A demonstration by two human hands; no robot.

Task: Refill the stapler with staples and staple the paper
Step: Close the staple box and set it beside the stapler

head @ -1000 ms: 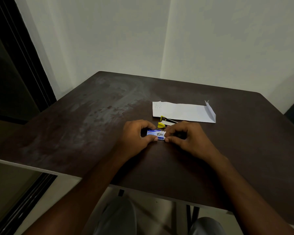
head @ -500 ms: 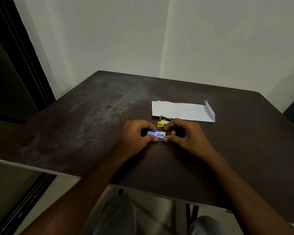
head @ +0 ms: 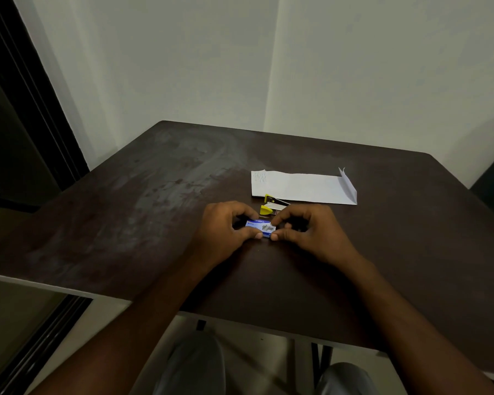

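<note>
A small blue staple box [head: 260, 227] lies on the dark table between both hands. My left hand [head: 226, 227] pinches its left end with thumb and curled fingers. My right hand [head: 311, 230] pinches its right end the same way. Just behind the box lies a yellow and black stapler [head: 271, 206], swung open, its silver magazine showing; my right fingers hide its right part. A folded white paper [head: 303, 186] with a turned-up right corner lies behind the stapler.
The dark brown table [head: 126, 218] has a pale worn patch at the left. Its near edge runs just above my knees. White walls meet in a corner behind, and a dark door frame [head: 26, 89] stands at the left.
The right hand's fingers have shifted slightly at the right end of the box. Both hands stay on the box and the stapler and paper have not moved.
</note>
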